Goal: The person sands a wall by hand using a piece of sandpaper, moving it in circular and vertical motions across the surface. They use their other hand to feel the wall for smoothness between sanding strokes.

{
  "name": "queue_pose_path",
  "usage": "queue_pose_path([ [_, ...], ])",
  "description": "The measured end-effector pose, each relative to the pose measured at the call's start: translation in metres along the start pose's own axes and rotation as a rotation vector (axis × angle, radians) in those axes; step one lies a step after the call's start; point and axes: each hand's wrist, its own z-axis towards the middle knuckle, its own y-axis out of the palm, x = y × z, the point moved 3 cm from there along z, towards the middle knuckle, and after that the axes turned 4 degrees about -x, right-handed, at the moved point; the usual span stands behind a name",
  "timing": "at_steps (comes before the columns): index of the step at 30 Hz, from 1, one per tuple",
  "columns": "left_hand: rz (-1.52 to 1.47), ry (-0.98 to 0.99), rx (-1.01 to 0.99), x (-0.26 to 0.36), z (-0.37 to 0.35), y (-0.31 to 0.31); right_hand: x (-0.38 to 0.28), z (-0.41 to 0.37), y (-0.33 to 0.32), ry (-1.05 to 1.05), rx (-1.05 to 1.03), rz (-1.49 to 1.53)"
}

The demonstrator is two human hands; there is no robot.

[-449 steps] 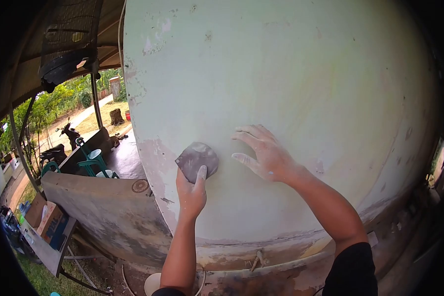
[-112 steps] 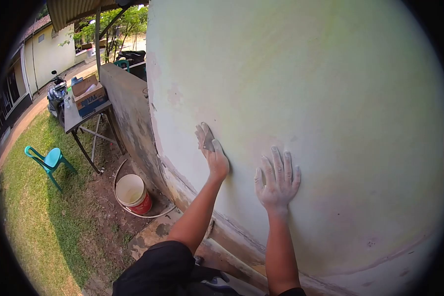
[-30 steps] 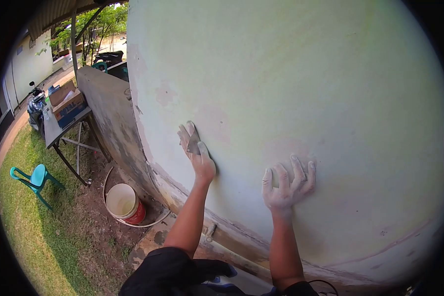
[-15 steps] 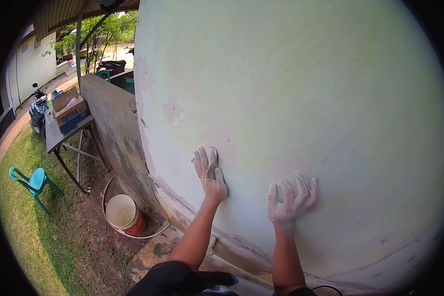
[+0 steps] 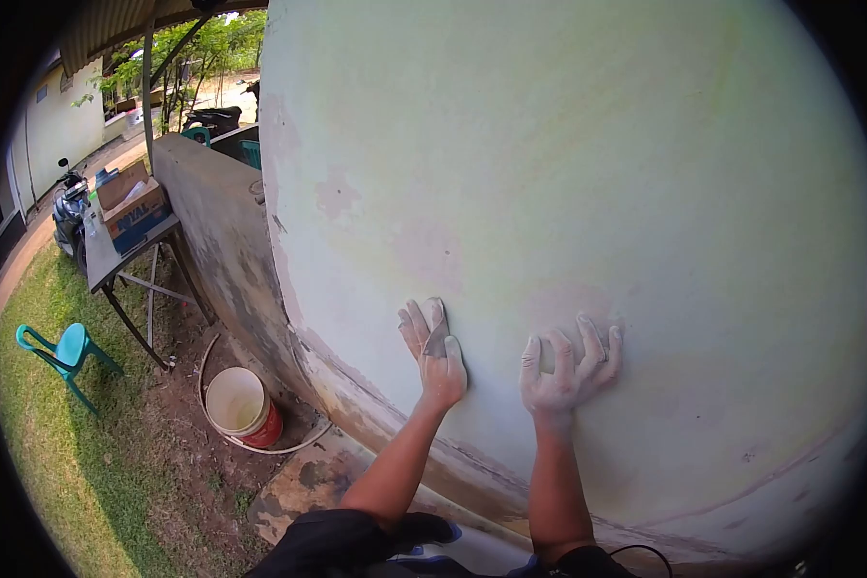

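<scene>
My left hand (image 5: 437, 361) presses against the pale green-white wall (image 5: 568, 173), holding a thin, grey-brown piece of sandpaper (image 5: 436, 339) between thumb and fingers. Most of that sheet is hidden under the palm. To its right, my right hand (image 5: 566, 374) rests on the same wall with fingers spread and slightly bent, nothing visible in it. White dust coats both hands, the right more heavily. Around them the wall surface has pinkish bare patches and a small dark hole above the left hand.
A white and red bucket (image 5: 238, 405) stands on the soil at lower left, with a hose (image 5: 205, 371) around it. Beyond are a green chair (image 5: 70, 349), a table (image 5: 101, 252) bearing a cardboard box (image 5: 133, 207), a low wall (image 5: 212, 207) and a parked motorbike (image 5: 70, 207).
My left hand has slid right and downward along the wall with the sandpaper, closer to my right hand. The right hand stays at nearly the same spot; the view has tilted slightly.
</scene>
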Motion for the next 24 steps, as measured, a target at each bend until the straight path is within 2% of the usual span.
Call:
queue_pose_path([
  [3, -0.06, -0.064, 0.107, -0.01, 0.027, -0.013, 0.004, -0.004, -0.002, -0.013, -0.017, 0.012],
  [5, -0.186, -0.225, 0.299, -0.028, 0.068, -0.031, 0.007, -0.005, -0.002, -0.033, -0.019, 0.015],
  [7, -0.301, -0.436, 0.311, -0.107, 0.116, -0.049, 0.007, -0.009, -0.005, -0.027, -0.049, 0.028],
  [10, -0.295, -0.459, 0.413, -0.1, 0.137, -0.064, 0.012, -0.01, -0.003, -0.023, -0.059, 0.046],
  [11, -0.23, -0.342, 0.385, -0.087, 0.126, -0.058, 0.011, -0.01, -0.001, -0.03, -0.047, 0.053],
  [13, -0.147, -0.17, 0.297, -0.017, 0.076, -0.039, 0.007, -0.006, 0.002, -0.011, -0.01, 0.036],
  [16, -0.092, -0.175, 0.146, 0.006, -0.012, 0.013, 0.003, -0.004, 0.001, 0.007, 0.011, 0.008],
  [19, -0.145, -0.233, 0.206, -0.012, 0.005, 0.002, 0.004, -0.008, 0.002, -0.011, 0.013, 0.003],
  [22, -0.212, -0.274, 0.419, -0.066, 0.075, -0.032, 0.005, -0.005, 0.005, -0.028, 0.02, 0.004],
  [24, -0.269, -0.461, 0.439, -0.123, 0.115, -0.058, 0.005, -0.008, 0.004, -0.023, 0.013, -0.007],
])
